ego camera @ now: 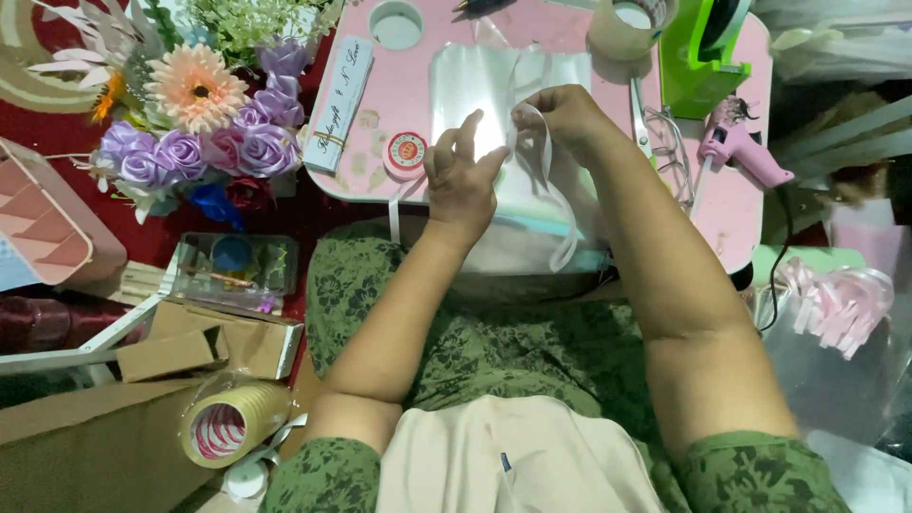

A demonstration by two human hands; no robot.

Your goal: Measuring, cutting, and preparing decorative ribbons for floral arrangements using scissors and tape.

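My left hand [463,176] and my right hand [566,116] meet over a small pink table [399,81]. Both pinch a thin white ribbon [559,195] that loops from my right fingers and hangs down over the table's near edge. Under my hands lies a clear plastic sheet [470,81]. A small round red-and-white ribbon spool [407,152] sits just left of my left hand, with a ribbon tail trailing down from it.
A pink glue gun [736,147], scissors [665,142], a tape roll [622,28] and a green tape dispenser [698,57] are on the table's right. Paper flowers [204,114], a clear box [228,271], cardboard boxes [204,347] and a yellow tape roll [233,423] lie left.
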